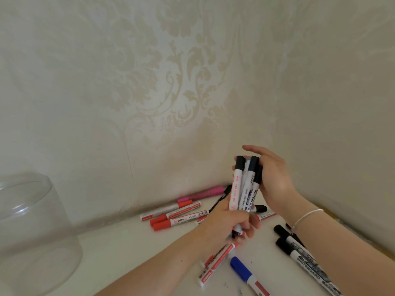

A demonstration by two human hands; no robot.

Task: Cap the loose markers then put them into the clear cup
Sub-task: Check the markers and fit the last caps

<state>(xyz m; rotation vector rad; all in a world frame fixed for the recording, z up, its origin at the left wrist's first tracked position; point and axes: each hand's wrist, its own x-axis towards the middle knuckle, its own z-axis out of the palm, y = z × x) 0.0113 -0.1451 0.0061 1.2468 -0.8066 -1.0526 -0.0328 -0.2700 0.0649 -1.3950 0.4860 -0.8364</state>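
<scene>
Item: bundle of capped markers, held upright above the counter; left hand grips the lower barrels with fingers curled round them, right hand rests against the black caps, fingers extended and loosely spread, pinching nothing. Handling, as judged: level the caps with the right palm, tighten the lower grip so no barrel slips, then carry the bundle across to the clear cup, standing well apart at far left. Remaining: red markers, black markers and a blue marker lying on the counter near and below the hands.
</scene>
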